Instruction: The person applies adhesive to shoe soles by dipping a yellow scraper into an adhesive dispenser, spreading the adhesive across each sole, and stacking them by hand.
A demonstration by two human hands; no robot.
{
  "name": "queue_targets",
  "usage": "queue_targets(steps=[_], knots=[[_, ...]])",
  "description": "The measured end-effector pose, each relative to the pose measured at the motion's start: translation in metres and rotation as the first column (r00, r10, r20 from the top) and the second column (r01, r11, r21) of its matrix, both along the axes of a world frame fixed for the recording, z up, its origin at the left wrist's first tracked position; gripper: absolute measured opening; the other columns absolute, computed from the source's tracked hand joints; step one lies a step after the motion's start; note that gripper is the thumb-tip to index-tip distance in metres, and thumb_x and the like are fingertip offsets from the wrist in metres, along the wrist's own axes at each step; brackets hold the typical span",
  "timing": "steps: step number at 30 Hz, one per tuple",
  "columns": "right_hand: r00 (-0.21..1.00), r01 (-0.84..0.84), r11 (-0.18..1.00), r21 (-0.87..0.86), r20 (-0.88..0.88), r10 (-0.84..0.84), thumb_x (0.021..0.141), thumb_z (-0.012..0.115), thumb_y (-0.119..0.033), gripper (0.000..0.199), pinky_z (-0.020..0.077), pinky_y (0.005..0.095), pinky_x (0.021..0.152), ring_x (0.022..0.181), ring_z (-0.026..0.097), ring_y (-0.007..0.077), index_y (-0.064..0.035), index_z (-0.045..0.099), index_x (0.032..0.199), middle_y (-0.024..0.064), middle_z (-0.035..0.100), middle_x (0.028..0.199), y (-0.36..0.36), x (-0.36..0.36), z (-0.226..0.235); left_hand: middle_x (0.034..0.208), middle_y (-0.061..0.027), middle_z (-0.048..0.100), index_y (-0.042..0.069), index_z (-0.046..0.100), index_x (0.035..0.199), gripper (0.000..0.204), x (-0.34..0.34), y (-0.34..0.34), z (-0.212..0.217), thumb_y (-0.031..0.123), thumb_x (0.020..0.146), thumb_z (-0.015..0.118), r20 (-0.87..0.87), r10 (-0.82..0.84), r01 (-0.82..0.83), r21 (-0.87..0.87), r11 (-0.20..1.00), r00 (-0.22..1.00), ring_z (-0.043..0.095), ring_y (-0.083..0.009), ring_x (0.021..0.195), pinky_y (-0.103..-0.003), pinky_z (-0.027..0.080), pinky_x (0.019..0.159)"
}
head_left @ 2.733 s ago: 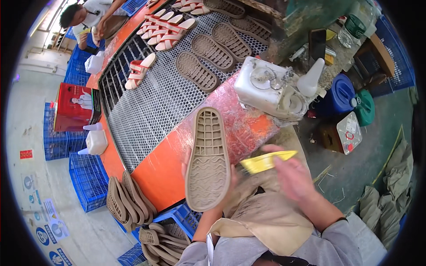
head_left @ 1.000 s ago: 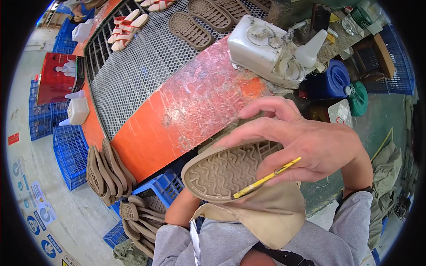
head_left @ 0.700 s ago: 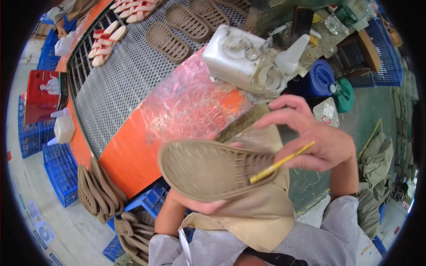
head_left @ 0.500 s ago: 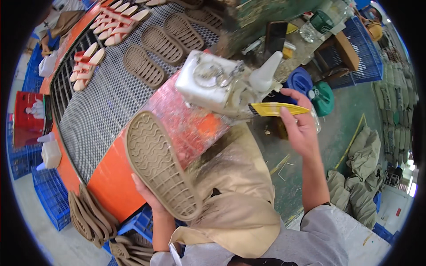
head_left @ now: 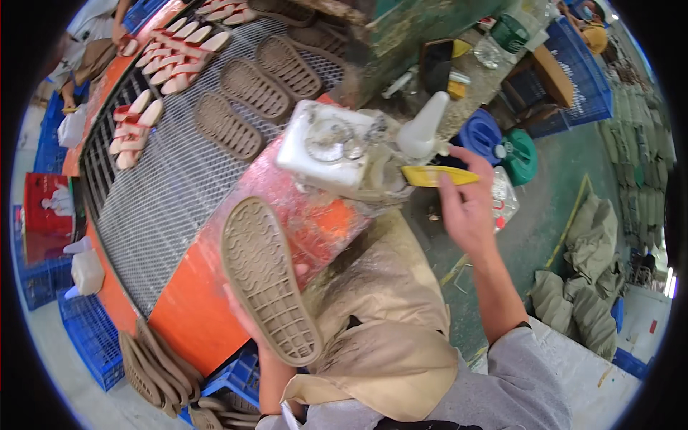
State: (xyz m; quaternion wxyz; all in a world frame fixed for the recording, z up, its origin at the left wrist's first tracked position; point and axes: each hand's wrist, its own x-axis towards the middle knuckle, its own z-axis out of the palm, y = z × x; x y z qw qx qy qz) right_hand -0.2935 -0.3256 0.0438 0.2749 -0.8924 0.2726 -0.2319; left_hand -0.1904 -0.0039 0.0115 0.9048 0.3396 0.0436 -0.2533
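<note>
A tan cloth apron (head_left: 387,358) covers the person's lap, with a blue plastic crate (head_left: 236,373) and a leaning stack of soles (head_left: 158,365) at near left. The left hand (head_left: 245,317) has its grip closed around a brown sole (head_left: 271,279), tilted over the near edge of the orange desk (head_left: 193,304), waves moulded at its far end and an open grid at its near end. The right hand (head_left: 469,215) pinches a flat yellow brush (head_left: 438,176) in its grip; the brush tip is beside a crusted white plastic jug (head_left: 326,140), contact unclear. That jug and a smooth white cone (head_left: 423,129) stand in the way just beyond the brush.

Right of them, on the floor, are a blue drum (head_left: 479,136) and a green can (head_left: 519,156). At left, a red box (head_left: 43,229) bears a printed figure in white. Farther off, three brown soles (head_left: 226,125) lie on metal mesh (head_left: 165,193) near strappy sandals (head_left: 183,54). Far right are a dark phone (head_left: 436,66) and a clear bottle with a green label (head_left: 507,34), its print too small to read.
</note>
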Motion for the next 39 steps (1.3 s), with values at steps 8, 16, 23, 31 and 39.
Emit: queue_targets(steps=[8,16,23,31,39], knots=[[0.972,-0.223,0.295,0.929,0.235,-0.005,0.101,0.054,-0.002,0.023,0.0356,0.0371,0.119,0.142,0.044,0.0280,0.0040,0.073,0.112,0.0186,0.040,0.164,0.087,-0.036,0.017,0.143,-0.0196,0.063,0.010,0.038,0.162,0.077,-0.016,-0.015,0.027,0.064,0.107,0.028,-0.227,-0.061,0.013,-0.210,0.978,0.972,0.069,-0.0390,0.114,-0.051,0.055,0.101],[0.901,-0.424,0.565,0.708,0.391,0.187,0.103,0.061,-0.010,0.016,0.0296,0.0436,0.119,0.141,0.041,0.0306,-0.0005,0.074,0.105,0.0183,0.041,0.161,0.156,0.005,0.014,0.150,-0.0137,0.059,0.012,0.040,0.161,0.078,-0.033,-0.009,0.026,0.066,0.106,0.028,-0.065,-0.091,0.108,0.370,0.922,0.994,0.063,-0.0333,0.128,-0.048,0.052,0.109],[0.900,-0.432,0.573,0.697,0.374,0.225,0.102,0.061,-0.010,0.016,0.0255,0.0457,0.121,0.143,0.037,0.0317,-0.0010,0.074,0.106,0.0187,0.043,0.160,0.169,-0.011,0.025,0.145,-0.0150,0.063,0.012,0.041,0.160,0.076,-0.033,-0.011,0.025,0.064,0.107,0.023,-0.082,-0.093,0.107,0.195,0.975,0.992,0.066,-0.0325,0.123,-0.046,0.052,0.108],[0.905,-0.425,0.647,0.633,0.298,0.304,0.099,0.062,-0.011,0.014,0.0245,0.0522,0.120,0.142,0.034,0.0373,-0.0033,0.074,0.102,0.0188,0.046,0.157,0.180,-0.052,0.048,0.138,-0.0170,0.066,0.011,0.041,0.160,0.076,-0.024,-0.026,0.028,0.059,0.108,0.016,0.060,-0.137,0.145,-0.170,0.975,0.989,0.068,-0.0311,0.118,-0.045,0.053,0.104],[0.700,-0.683,0.565,0.463,0.196,0.686,0.095,0.062,-0.010,0.015,0.0237,0.0548,0.119,0.142,0.034,0.0382,-0.0062,0.076,0.098,0.0193,0.048,0.155,0.152,-0.039,0.083,0.143,-0.0153,0.063,0.012,0.043,0.159,0.063,-0.028,-0.018,0.052,0.047,0.110,0.025,0.118,-0.087,0.080,0.058,0.995,0.989,0.068,-0.0310,0.120,-0.043,0.054,0.102]])
